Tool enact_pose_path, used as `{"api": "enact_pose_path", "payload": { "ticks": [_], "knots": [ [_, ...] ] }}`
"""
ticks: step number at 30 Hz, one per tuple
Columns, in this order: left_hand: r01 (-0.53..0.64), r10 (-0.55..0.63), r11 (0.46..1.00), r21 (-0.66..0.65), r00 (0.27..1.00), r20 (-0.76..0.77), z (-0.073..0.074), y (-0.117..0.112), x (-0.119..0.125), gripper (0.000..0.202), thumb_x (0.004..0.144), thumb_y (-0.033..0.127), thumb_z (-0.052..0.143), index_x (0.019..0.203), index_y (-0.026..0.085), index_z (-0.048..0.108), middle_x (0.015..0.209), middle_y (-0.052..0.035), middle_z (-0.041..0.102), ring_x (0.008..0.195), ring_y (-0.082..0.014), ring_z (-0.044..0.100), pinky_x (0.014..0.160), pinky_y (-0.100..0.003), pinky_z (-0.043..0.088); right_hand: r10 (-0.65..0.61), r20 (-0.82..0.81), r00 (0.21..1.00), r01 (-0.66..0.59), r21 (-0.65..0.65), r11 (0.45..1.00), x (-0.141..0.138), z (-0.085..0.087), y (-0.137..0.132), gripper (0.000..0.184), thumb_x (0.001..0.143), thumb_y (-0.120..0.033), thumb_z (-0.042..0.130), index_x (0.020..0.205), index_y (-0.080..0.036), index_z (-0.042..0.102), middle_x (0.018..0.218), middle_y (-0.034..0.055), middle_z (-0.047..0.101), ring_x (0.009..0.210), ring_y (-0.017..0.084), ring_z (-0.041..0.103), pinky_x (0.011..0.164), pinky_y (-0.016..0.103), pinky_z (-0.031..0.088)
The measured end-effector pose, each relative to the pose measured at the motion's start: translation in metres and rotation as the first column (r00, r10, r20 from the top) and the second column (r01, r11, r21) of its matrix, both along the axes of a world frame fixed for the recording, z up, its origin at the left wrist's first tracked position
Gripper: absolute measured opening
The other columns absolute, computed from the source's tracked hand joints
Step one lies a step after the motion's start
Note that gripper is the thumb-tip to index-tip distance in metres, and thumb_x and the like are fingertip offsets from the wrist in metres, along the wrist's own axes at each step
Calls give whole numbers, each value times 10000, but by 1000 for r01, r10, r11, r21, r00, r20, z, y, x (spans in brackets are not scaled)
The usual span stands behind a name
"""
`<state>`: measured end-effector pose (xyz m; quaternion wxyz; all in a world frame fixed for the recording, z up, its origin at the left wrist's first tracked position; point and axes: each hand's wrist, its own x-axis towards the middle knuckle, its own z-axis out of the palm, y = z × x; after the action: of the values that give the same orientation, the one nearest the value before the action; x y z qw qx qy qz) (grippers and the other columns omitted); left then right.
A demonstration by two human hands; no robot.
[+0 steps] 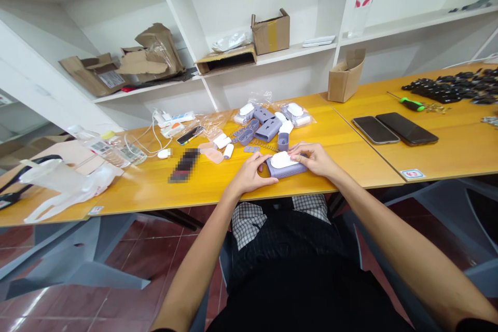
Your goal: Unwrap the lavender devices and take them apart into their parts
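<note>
Bare arms (pixel 198 264) reach over the front edge of a yellow wooden table (pixel 163 199), and the left hand (pixel 252 174) and right hand (pixel 313 159) hold a purple plastic case (pixel 290 170) with a white oval top (pixel 282 160).

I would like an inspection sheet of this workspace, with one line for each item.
Surface: yellow wooden table, joined to a second one.
Work items: a lilac plastic casing with a white oval top.
Clutter: loose lilac parts, clear bags of white parts, a cardboard box, two smartphones, a green-handled screwdriver, a heap of black parts, a white plastic bag; one item is pixelated.
Hands: left hand and right hand both hold the casing.
Cables: a white cable lies loose on the table.
Surroundings: white shelves holding torn cardboard; red tiled floor.
</note>
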<state>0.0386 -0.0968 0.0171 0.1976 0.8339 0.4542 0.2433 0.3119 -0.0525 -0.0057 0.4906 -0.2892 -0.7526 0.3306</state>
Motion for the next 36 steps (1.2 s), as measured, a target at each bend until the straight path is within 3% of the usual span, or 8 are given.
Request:
{"api": "enact_pose_path", "payload": {
  "ticks": [4, 9, 13, 17, 24, 28, 32, 36],
  "knots": [
    [-9, 9, 1000, 11, 1000, -18, -2, 1, 1, 797, 806, 572, 861, 1478, 226, 608, 1070, -57, 594, 903, -249, 605, 898, -423, 567, 3, -3, 1000, -3, -30, 1000, 2, -1, 2, 288, 879, -545, 788, 851, -263, 840, 986, 84, 840, 999, 318, 768, 977, 513, 574],
    [-45, 36, 994, 102, 996, 80, -8, 4, 1, 552, 943, 379, 751, 1459, 239, 612, 1420, -117, 616, 988, -227, 676, 1008, -444, 567, -76, 34, 997, 79, -125, 989, 5, 0, 3, 365, 869, -571, 775, 978, -227, 835, 1037, 89, 828, 887, 281, 744, 816, 433, 593],
    [-167, 142, 974, 154, 977, 160, -12, 8, 0, 300, 992, 209, 604, 1265, 201, 728, 1326, -114, 703, 952, -211, 724, 952, -423, 607, 81, 9, 997, -75, -273, 959, 0, 2, -3, 423, 903, -604, 719, 986, -198, 805, 861, 67, 786, 723, 218, 694, 723, 392, 577],
    [-131, 104, 978, 161, 980, 167, -11, 9, -1, 293, 1031, 268, 575, 1260, 196, 742, 1320, -118, 737, 1184, -275, 714, 1077, -471, 575, 169, 105, 980, -138, -250, 958, -4, 3, -7, 406, 824, -516, 840, 1087, -209, 806, 896, 53, 755, 800, 215, 684, 774, 396, 571],
    [56, -69, 995, 86, 985, 159, -7, 7, -6, 591, 1045, 602, 550, 1498, 226, 606, 1555, -163, 587, 1473, -357, 534, 1276, -590, 383, 242, 194, 951, -212, -163, 964, -2, -2, -6, 860, 656, -497, 985, 1435, -311, 672, 1459, 117, 525, 1034, 260, 680, 968, 519, 612],
    [174, -168, 984, -25, 974, 153, -4, 8, -13, 868, 894, 757, 692, 1601, 293, 499, 1683, -146, 443, 1584, -388, 385, 1325, -620, 274, 243, 281, 929, -216, -122, 969, -9, -4, -7, 1102, 611, -538, 1006, 1585, -345, 529, 1601, 126, 406, 1338, 367, 560, 1126, 609, 532],
    [190, -175, 976, -107, 975, 138, -3, 10, -17, 1180, 675, 746, 897, 1657, 310, 407, 1736, -151, 343, 1633, -433, 266, 1338, -661, 200, 216, 314, 925, -187, -118, 975, -13, -2, -9, 1151, 595, -556, 1012, 1599, -296, 513, 1579, 155, 429, 1281, 358, 596, 1106, 606, 551],
    [202, -189, 974, -107, 975, 120, -4, 11, -16, 1264, 591, 632, 991, 1658, 308, 395, 1729, -160, 330, 1617, -453, 285, 1326, -685, 209, 212, 312, 926, -184, -118, 976, -12, 0, -9, 1137, 599, -546, 1011, 1589, -282, 520, 1560, 164, 449, 1187, 327, 631, 1071, 602, 571]
  ]
}}
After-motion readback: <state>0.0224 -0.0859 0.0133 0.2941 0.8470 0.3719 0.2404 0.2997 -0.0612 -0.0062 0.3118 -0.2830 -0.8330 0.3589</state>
